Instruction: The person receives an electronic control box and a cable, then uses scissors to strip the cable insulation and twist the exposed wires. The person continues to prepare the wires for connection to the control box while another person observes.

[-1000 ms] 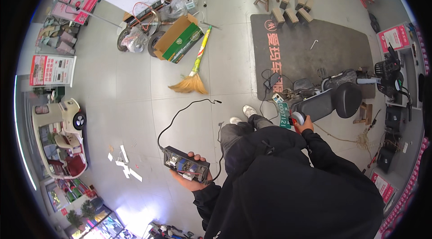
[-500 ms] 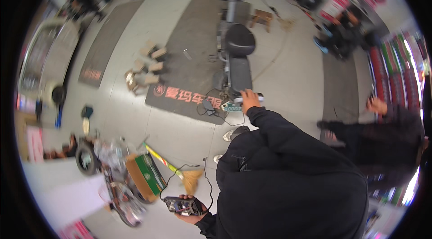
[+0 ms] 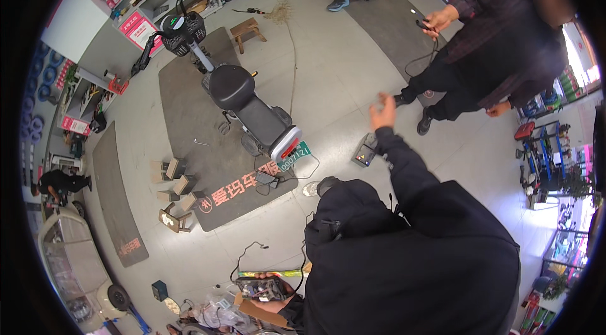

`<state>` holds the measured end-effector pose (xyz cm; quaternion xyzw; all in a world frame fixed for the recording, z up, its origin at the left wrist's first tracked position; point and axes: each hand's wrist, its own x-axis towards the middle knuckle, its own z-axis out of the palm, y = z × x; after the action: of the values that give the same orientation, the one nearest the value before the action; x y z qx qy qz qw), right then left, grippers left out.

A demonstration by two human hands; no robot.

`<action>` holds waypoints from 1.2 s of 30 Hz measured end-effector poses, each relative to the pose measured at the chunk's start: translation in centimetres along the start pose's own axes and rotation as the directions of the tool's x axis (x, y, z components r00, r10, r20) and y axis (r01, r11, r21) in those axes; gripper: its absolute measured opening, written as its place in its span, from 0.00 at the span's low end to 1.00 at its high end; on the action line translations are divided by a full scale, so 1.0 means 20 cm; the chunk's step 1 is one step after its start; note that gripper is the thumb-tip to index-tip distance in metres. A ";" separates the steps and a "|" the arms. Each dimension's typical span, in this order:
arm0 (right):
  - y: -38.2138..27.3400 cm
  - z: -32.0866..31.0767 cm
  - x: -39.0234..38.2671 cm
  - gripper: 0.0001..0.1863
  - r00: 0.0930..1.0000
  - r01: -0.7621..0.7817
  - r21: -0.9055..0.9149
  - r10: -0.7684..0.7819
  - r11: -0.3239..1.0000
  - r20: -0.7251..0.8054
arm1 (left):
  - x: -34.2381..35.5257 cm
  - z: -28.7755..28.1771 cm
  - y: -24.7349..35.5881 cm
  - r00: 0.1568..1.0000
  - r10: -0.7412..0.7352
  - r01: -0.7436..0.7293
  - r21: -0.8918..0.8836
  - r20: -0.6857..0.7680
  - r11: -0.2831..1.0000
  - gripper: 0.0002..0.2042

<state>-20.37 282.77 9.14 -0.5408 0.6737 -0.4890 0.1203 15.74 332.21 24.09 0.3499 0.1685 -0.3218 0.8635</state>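
My left hand [image 3: 285, 305] grips an opened black charger [image 3: 259, 288], its inner parts and wiring exposed, with black leads trailing from it. My right hand [image 3: 382, 113] is stretched forward with its fingers apart, holding nothing. Facing it on the right, a person in dark clothes [image 3: 489, 51] holds a black cable [image 3: 434, 51] in one raised hand. Below my right hand stands a small dark box [image 3: 364, 150] on the floor. An electric scooter [image 3: 259, 114] is parked ahead on a mat, and a black adapter [image 3: 267, 178] with a cord lies behind it.
Wooden blocks [image 3: 177, 168] and a small stool [image 3: 175, 217] sit left of the mat [image 3: 189, 114]. A wooden bench [image 3: 247, 32] is near the scooter. Other people crouch at the far left and far right. At lower left are a cardboard box [image 3: 262, 313] and plastic bags.
The view has swung right. My right hand has come off the scooter's rear and reaches out to the right. My left hand still holds the charger.
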 end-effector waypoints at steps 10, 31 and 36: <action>0.51 -0.55 1.25 0.47 0.942 -0.335 -0.205 0.327 0.920 -0.073 | -0.12 0.50 -0.49 0.875 -0.481 0.479 0.243 -0.057 0.843 0.38; 0.06 -0.09 1.14 0.17 0.804 -0.546 0.496 0.255 0.676 0.538 | 0.05 1.85 -1.74 0.574 -0.818 0.626 0.661 -0.032 0.414 0.45; -0.26 -0.09 1.06 0.19 0.616 -0.588 0.390 0.079 0.709 0.784 | 0.16 2.08 -1.93 0.510 -0.858 0.544 0.750 0.061 0.376 0.44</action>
<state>-26.59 266.21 22.00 -0.4708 0.4659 -0.3939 0.6373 -5.18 279.90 32.30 0.4291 -0.0197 -0.7740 0.4652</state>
